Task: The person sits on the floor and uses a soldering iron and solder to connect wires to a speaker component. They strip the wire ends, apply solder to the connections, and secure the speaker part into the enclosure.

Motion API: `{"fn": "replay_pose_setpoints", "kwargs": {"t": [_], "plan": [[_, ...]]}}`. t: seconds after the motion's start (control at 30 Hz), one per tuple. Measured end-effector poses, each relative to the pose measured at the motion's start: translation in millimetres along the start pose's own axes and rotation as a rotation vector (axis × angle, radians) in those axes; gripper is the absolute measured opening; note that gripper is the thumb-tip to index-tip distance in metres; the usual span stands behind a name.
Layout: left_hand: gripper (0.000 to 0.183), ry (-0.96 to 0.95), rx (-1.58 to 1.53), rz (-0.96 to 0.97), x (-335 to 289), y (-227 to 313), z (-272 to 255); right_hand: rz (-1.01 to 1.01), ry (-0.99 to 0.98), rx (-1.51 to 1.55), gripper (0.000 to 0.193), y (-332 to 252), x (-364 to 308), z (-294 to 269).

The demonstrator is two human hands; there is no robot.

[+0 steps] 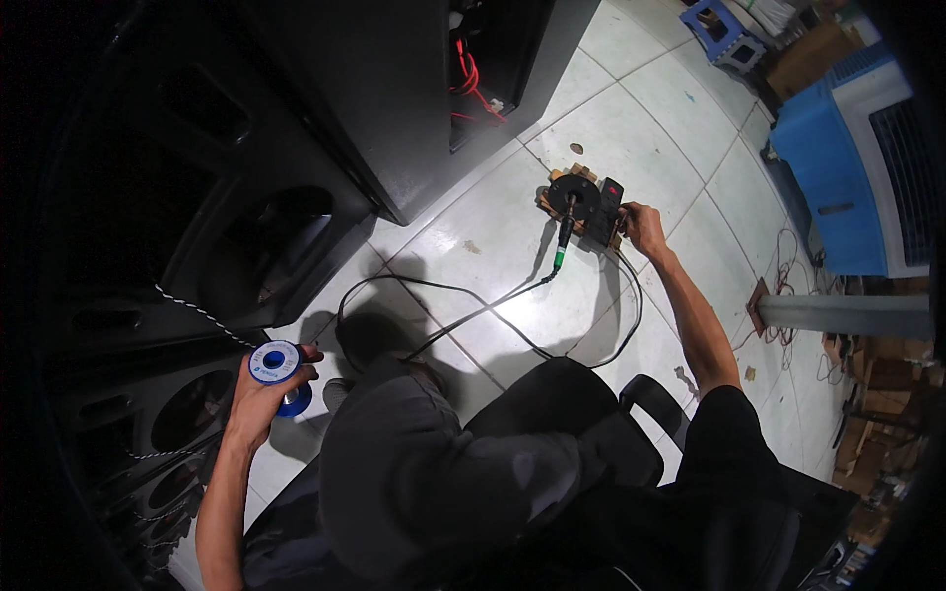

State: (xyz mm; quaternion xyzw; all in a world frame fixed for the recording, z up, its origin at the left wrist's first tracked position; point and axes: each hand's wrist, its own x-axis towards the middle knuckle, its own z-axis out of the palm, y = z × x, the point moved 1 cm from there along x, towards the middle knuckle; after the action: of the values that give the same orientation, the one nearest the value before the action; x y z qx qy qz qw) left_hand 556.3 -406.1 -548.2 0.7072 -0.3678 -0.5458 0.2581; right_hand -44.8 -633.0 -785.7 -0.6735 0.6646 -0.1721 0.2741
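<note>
My left hand (258,402) is wrapped round a blue solder spool (295,402) with a white label, beside the dark cabinets. On the tiled floor ahead, my right hand (644,232) has its fingers closed at the right edge of a black power strip (602,219) with a red switch. Whatever is pinched there is too small to make out. Left of the strip, a soldering iron (563,244) with a green band points its tip at a round black stand (572,197). Both stand and strip sit on brownish pieces.
Black speaker cabinets (384,108) line the left, one with red wires (465,74) in its opening. A black cable (434,284) loops across the floor. At right are a blue air cooler (833,177), a metal post (843,313) and loose wires. My knees are below.
</note>
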Motion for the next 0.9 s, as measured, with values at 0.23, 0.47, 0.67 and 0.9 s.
{"fn": "replay_pose_setpoints", "kwargs": {"t": [0.23, 0.47, 0.67, 0.9], "plan": [[0.030, 0.019, 0.038, -0.033, 5, -4, 0, -0.088, -0.104, -0.110, 0.015, 3, 8, -10], [0.029, 0.028, -0.065, -0.083, 7, -1, 11, -0.226, -0.137, -0.339, 0.009, -7, 17, -7], [0.030, 0.010, -0.029, -0.069, 9, -1, 9, -0.201, -0.135, -0.381, 0.011, -9, 22, 2], [0.029, -0.043, -0.016, 0.101, -2, 24, 10, -0.115, -0.109, -0.325, 0.012, -8, 24, -1]]}}
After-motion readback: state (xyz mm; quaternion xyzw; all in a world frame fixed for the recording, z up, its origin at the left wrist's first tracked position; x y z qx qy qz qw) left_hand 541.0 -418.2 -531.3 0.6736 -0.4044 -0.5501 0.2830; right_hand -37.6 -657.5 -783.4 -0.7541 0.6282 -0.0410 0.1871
